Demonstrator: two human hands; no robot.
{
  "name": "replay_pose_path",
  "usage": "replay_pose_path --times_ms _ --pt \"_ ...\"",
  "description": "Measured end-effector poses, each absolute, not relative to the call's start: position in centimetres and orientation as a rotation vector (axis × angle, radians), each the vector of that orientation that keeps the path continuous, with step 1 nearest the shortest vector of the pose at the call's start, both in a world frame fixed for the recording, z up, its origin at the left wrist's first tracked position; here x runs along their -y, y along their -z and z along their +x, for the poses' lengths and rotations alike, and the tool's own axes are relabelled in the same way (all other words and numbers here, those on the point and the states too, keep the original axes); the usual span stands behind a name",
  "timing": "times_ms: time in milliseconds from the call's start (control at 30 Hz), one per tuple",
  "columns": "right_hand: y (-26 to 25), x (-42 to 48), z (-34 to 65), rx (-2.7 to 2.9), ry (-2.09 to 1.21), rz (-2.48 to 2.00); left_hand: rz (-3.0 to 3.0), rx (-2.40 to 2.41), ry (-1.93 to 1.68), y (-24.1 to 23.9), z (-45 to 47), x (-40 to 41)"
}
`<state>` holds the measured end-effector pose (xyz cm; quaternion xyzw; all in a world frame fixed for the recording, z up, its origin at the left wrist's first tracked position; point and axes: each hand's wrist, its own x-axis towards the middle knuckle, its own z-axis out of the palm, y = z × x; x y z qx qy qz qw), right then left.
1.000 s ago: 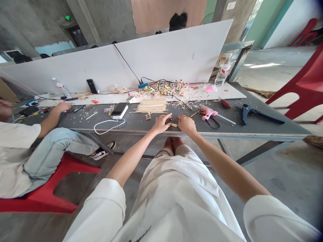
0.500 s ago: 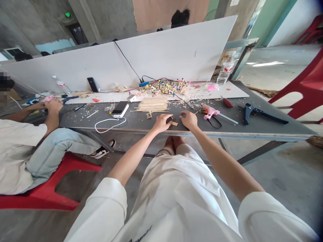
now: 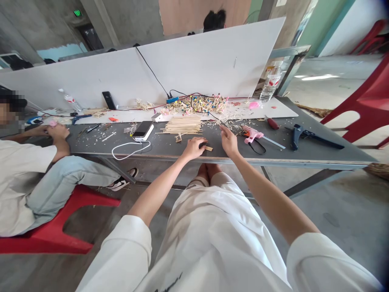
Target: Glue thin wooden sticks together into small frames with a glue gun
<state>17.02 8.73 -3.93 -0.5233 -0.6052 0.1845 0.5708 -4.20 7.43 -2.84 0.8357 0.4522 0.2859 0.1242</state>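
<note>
My left hand (image 3: 193, 148) rests near the front edge of the grey table (image 3: 310, 156), fingers curled beside a small wooden stick piece (image 3: 208, 148). My right hand (image 3: 228, 140) is lifted a little and reaches forward, fingers extended toward scattered sticks by the pink glue gun (image 3: 252, 134). A neat stack of thin wooden sticks (image 3: 182, 125) lies just beyond my hands. A small stick frame (image 3: 178, 138) sits left of my left hand.
A phone on a power bank (image 3: 142, 130) with a white cable lies to the left. A pile of stick models with coloured ends (image 3: 199, 104), a water bottle (image 3: 269, 83), a red tool (image 3: 272, 123) and a dark glue gun (image 3: 299, 134) are further off. A seated person (image 3: 27, 178) works at left.
My right hand has left the stick piece and moved forward and up toward the glue gun. My left hand stays beside the piece. The person at left has drawn their hands further left.
</note>
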Motion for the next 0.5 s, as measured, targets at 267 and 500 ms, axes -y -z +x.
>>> replay_pose_path --times_ms 267,500 --pt "3.7 -8.1 16.5 1.502 -0.658 -1.233 2.447 -1.314 -0.814 2.6 -4.1 -7.1" --pt "1.6 -5.4 18.2 1.321 -0.338 -1.259 2.43 -1.329 -0.808 2.4 -4.1 -6.9"
